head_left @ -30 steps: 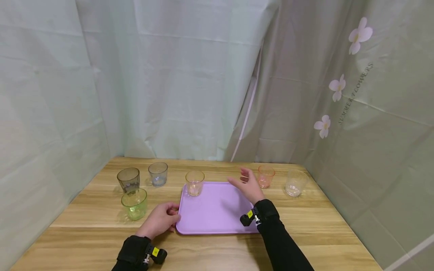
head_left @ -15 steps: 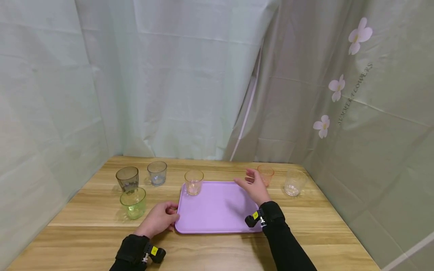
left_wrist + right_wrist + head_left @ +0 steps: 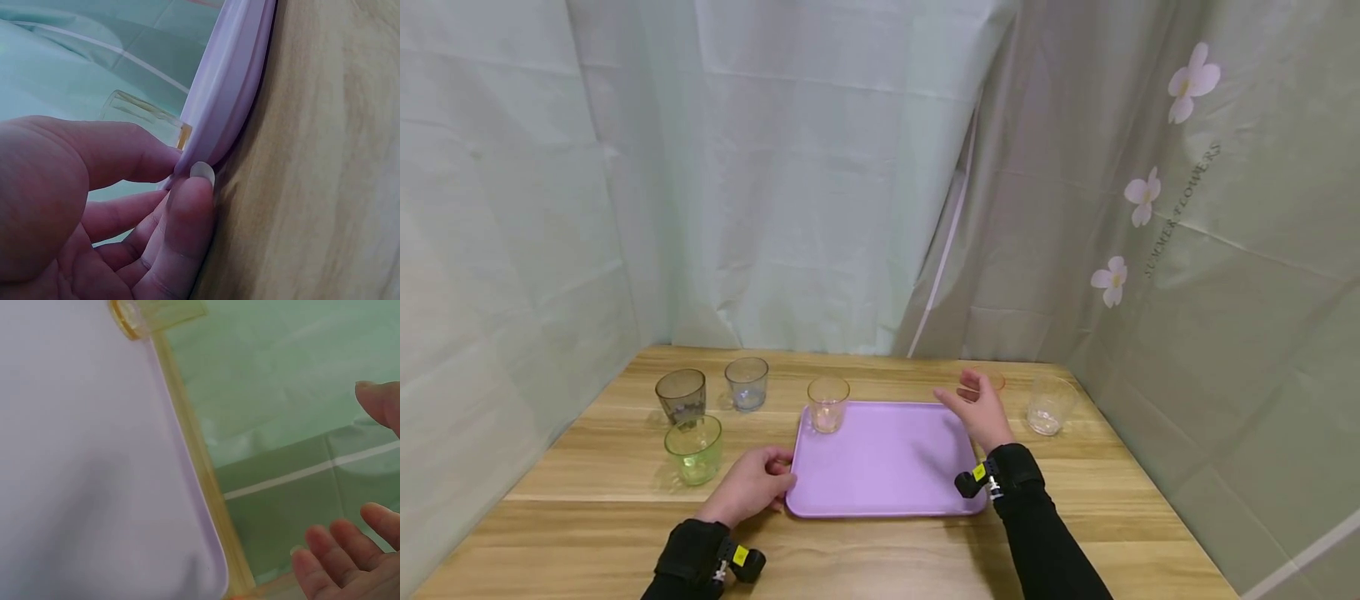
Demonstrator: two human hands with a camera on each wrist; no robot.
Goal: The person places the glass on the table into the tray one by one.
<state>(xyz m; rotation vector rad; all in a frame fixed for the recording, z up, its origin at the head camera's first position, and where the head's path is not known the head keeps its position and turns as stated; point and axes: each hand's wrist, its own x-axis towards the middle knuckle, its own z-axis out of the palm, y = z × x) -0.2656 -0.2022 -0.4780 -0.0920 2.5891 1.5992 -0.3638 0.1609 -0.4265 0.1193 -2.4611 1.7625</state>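
A purple tray (image 3: pixel 887 467) lies on the wooden table, with a yellowish glass (image 3: pixel 828 406) upright on its far left corner. My left hand (image 3: pixel 751 485) pinches the tray's left edge; the left wrist view shows thumb and fingers (image 3: pixel 194 219) meeting at the rim. Over the tray's far right corner hovers my right hand (image 3: pixel 981 412), holding nothing. In the right wrist view its thumb and fingers (image 3: pixel 340 550) are spread apart. Just behind that hand stands an orange glass (image 3: pixel 998 381), mostly hidden, only part of its rim showing.
To the right is a clear glass (image 3: pixel 1049 408). On the left stand a green glass (image 3: pixel 694 452), a smoky brown glass (image 3: pixel 681 396) and a bluish glass (image 3: pixel 747 385). Curtains (image 3: pixel 812 208) hang behind the table and along both sides.
My right hand has moved right across the tray's far side, and now covers most of the orange glass. The left hand keeps its place at the tray edge.
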